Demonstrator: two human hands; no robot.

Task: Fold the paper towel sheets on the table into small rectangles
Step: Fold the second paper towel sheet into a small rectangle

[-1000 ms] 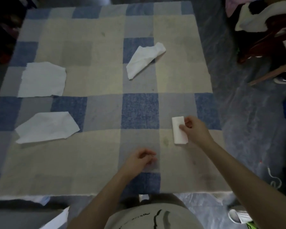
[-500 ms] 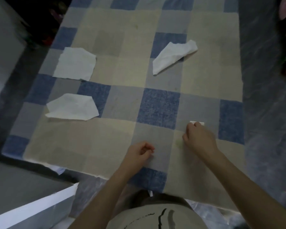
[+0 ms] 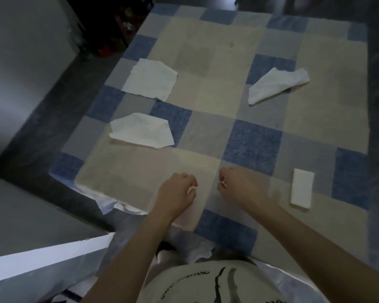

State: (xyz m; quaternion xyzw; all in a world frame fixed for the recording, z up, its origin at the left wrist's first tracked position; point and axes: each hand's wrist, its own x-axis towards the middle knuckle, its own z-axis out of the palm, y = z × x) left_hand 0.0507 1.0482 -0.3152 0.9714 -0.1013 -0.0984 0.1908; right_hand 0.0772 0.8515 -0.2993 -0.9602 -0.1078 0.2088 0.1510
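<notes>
I see one folded rectangle (image 3: 302, 188) lying flat near the desk's (image 3: 206, 132) right edge. Three unfolded sheets lie farther: two (image 3: 150, 78) (image 3: 141, 130) on the left, one crumpled (image 3: 276, 84) at the far right. My left hand (image 3: 176, 193) and right hand (image 3: 239, 185) are both curled; whether they pinch something, I cannot tell.

The cloth (image 3: 206, 132) is checked in blue, grey and beige squares, the beige ones faintly stained. Four white towels lie on it: a folded one (image 3: 302, 188) near right, over grey and beige; a crumpled one (image 3: 276, 85) far right, across blue and grey; two flat ones (image 3: 150, 78) (image 3: 141, 130) at left. A pale shirt (image 3: 217, 283) with black markings shows at the near edge. The floor (image 3: 42, 119) is dark grey.
</notes>
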